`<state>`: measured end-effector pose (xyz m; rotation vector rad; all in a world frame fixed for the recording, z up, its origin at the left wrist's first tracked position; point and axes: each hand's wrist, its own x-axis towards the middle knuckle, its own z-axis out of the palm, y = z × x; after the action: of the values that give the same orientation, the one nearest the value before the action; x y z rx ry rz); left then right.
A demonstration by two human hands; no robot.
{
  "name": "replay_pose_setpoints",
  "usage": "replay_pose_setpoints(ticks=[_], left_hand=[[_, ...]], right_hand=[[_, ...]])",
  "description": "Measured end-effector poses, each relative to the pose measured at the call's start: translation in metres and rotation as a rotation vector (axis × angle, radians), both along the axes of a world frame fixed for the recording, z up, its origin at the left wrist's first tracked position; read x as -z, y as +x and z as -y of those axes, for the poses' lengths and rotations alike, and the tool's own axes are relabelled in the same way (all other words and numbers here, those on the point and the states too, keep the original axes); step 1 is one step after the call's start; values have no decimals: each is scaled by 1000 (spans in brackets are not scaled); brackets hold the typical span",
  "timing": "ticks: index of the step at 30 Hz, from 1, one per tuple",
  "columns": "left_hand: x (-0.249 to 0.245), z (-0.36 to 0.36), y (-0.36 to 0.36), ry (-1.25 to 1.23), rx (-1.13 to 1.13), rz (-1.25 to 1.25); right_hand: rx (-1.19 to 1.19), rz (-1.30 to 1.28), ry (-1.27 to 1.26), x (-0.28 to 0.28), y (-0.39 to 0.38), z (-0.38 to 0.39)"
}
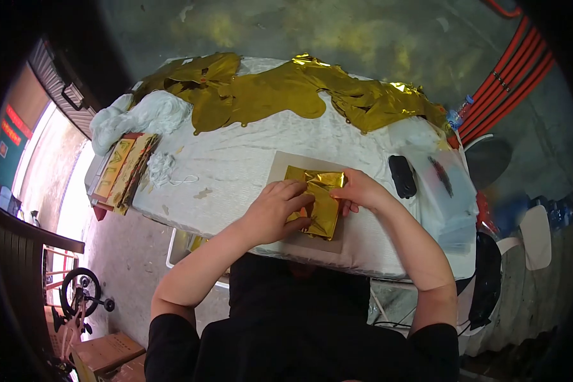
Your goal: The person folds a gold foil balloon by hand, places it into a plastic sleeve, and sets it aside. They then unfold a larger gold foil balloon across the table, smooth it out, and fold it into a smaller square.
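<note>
A folded sheet of shiny gold foil (325, 213) lies on a grey-brown cardboard piece (289, 163) near the table's front edge. My left hand (277, 213) rests on the foil's left side, fingers apart and bent over it. At the foil's upper right corner, my right hand (360, 191) pinches the edge between thumb and fingers. Large flat gold foil pieces (267, 99) spread along the far side of the table.
White string bundles (149, 118) and a stack of printed packets (126, 169) are on the left. A black case (402, 176) and clear plastic bags (442, 197) lie on the right. A bottle (459, 113) stands at the far right corner of the white-covered table (229, 165).
</note>
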<state>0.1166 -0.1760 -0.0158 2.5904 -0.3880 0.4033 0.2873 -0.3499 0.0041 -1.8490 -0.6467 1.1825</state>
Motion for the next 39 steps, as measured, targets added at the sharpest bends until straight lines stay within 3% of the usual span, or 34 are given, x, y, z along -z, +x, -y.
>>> replay_pose_setpoints(ticks=[2, 3, 5, 6, 8, 12, 18, 30, 39], left_hand=[[0, 0, 0, 2, -12, -24], [0, 1, 1, 1, -12, -25], [1, 1, 1, -3, -14, -16], [2, 2, 1, -4, -15, -19], [3, 3, 2, -4, -19, -10], [3, 4, 2, 21, -17, -10], [0, 8, 3, 25, -25, -41], [-5, 0, -7, 67, -44, -216], [-11, 0, -9, -77, 79, -113]], right_hand=[[41, 346, -126, -9, -5, 2], [40, 346, -127, -9, -10, 4], [90, 1093, 88, -5, -24, 11], [90, 1090, 88, -2, -31, 13], [-206, 1330, 268, 6, -44, 16], [-332, 1166, 56, 18, -51, 16], [-374, 1134, -52, 16, -50, 19], [-429, 1164, -27, 27, -44, 27], [-414, 1148, -72, 28, -46, 27]])
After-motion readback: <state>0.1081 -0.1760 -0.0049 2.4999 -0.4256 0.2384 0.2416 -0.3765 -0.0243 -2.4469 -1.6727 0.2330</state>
